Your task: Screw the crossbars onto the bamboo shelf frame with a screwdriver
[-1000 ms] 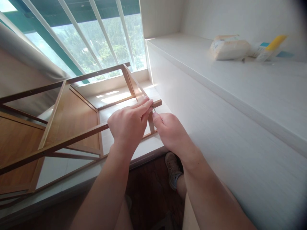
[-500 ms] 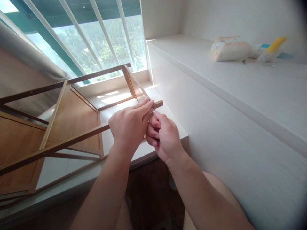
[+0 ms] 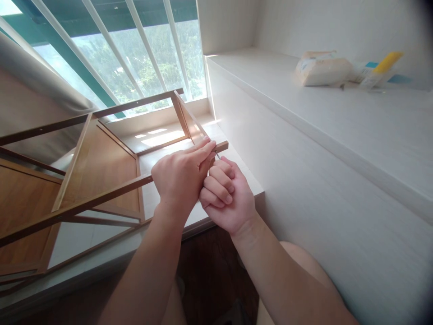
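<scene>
My left hand (image 3: 181,174) is closed around the near end of a brown wooden shelf rack (image 3: 101,197), with its fingers along the rail close to the rail's tip. Just below, my right hand (image 3: 225,192) is curled into a fist, palm side partly turned up. From its top pokes a thin metal tool (image 3: 217,155), which meets the rail beside my left fingertips. The rest of that tool is hidden inside the fist, so its exact kind does not show. The rack lies on its side, its panelled shelves standing upright.
A white ledge (image 3: 243,74) on the right bears a soft packet (image 3: 324,70) and a yellow-capped item (image 3: 385,67). A barred window (image 3: 155,58) is behind the rack, and a grey curtain (image 3: 37,85) hangs at left. Dark floor (image 3: 213,266) shows below.
My right hand has turned at the wrist, bringing its curled fingers more into view. My left hand keeps its hold, and the rack has hardly shifted.
</scene>
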Action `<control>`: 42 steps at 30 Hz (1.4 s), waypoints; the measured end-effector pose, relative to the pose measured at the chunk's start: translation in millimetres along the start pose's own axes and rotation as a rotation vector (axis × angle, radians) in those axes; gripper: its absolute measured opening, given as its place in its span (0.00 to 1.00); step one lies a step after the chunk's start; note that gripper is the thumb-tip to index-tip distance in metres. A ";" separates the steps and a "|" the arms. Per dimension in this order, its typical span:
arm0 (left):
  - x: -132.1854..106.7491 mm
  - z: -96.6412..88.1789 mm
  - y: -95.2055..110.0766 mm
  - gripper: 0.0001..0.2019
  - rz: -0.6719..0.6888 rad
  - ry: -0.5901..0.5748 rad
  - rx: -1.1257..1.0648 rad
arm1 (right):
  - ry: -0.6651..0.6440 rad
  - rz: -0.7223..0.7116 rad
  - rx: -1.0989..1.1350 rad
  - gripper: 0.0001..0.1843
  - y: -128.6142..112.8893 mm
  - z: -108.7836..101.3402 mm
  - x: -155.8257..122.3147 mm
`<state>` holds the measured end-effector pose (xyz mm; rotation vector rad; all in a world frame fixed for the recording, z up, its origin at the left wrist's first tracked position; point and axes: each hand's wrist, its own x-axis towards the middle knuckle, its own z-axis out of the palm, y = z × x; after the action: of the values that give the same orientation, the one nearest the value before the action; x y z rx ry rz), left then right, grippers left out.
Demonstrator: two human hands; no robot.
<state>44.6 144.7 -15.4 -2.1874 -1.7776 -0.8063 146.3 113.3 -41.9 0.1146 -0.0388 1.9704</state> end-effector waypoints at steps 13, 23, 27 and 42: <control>0.5 0.2 -1.3 0.13 -0.013 -0.017 -0.017 | 0.151 -0.019 -0.260 0.21 -0.4 7.6 0.3; 0.0 -0.7 -0.4 0.13 0.002 -0.019 -0.017 | 0.119 0.036 -0.332 0.20 -8.9 7.2 0.4; -0.3 -0.4 -0.5 0.13 0.011 -0.005 -0.011 | 0.141 0.043 -0.350 0.21 -10.7 8.7 0.2; 1.2 -2.9 1.8 0.14 -0.013 -0.050 -0.006 | 0.334 -0.116 -0.710 0.21 -8.4 5.0 4.7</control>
<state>45.7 143.8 -12.1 -2.2208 -1.8174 -0.7670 152.5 120.5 -36.7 -0.6568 -0.4933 1.7315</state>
